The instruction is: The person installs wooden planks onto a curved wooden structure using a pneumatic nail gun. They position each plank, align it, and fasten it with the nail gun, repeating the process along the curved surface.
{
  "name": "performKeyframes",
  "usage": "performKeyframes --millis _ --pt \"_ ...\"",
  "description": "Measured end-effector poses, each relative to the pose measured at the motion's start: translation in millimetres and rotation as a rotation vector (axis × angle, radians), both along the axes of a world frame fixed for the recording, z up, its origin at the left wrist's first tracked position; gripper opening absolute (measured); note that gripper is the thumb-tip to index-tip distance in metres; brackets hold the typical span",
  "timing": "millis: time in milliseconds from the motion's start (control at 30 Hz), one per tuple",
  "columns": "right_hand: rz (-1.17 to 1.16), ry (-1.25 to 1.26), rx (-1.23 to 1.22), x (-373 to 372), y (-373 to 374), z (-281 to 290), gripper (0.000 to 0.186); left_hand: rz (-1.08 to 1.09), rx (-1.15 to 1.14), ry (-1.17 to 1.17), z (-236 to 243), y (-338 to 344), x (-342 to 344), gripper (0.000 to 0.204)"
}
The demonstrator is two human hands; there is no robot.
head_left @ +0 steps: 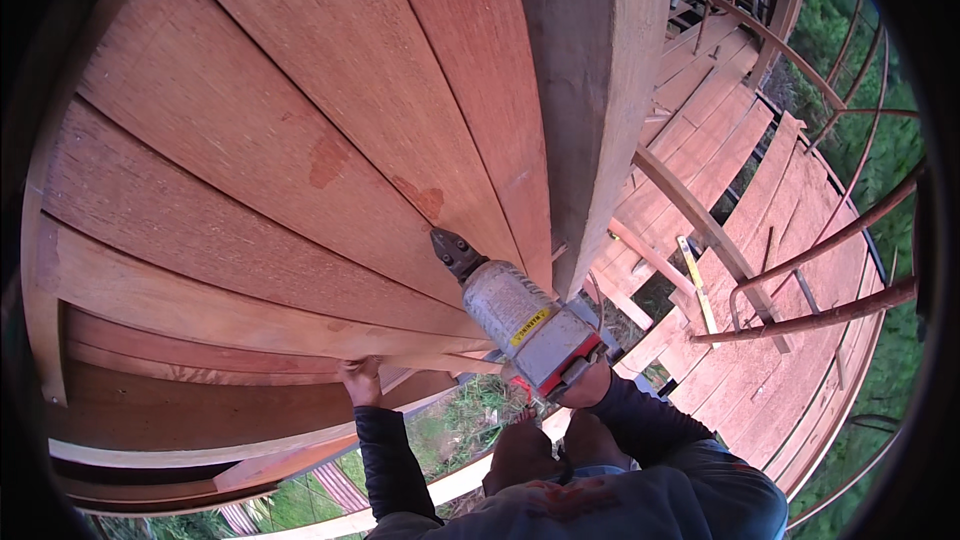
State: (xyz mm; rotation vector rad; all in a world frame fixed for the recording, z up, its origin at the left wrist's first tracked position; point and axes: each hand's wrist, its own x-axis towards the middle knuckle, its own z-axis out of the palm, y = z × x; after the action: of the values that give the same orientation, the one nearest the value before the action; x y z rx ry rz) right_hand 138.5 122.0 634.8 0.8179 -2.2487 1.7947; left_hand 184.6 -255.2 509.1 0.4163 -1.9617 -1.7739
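Note:
A grey power tool (pixel 505 302) with a dark bolted nose, a yellow label and a red rear end lies slanted over reddish wooden planks (pixel 300 150). Its nose points up and to the left, at a seam between two planks. My right hand (pixel 588 385) is closed at the tool's rear, with most of its fingers hidden beneath the body. Lower left, my left hand (pixel 362 380) grips the near edge of a pale wooden board (pixel 260 325) that borders the planks. The underside of that grip is out of sight.
A thick wooden post (pixel 590 90) rises just right of the planks. Beyond it lies a plank deck (pixel 790 270) with gaps, a yellow spirit level (pixel 697 280) and loose wood pieces. Rusty bent bars (pixel 830 310) cross the right side. Grass (pixel 465 425) shows far below.

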Motion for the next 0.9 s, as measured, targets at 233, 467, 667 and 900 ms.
performKeyframes --millis 233,467,667,900 --pt "-0.072 -0.195 0.025 23 -16 -9 0.048 -0.025 0.069 0.173 54 -7 -14 0.020" --pt "-0.127 -0.333 -0.211 31 -29 20 0.043 -0.012 0.163 0.197 117 12 7 0.021" --pt "-0.132 -0.250 -0.228 34 -34 33 0.037 0.011 0.104 0.217 133 23 23 0.019" --pt "-0.153 -0.255 -0.251 38 -40 46 0.023 -0.025 0.053 0.287 144 21 12 0.023"
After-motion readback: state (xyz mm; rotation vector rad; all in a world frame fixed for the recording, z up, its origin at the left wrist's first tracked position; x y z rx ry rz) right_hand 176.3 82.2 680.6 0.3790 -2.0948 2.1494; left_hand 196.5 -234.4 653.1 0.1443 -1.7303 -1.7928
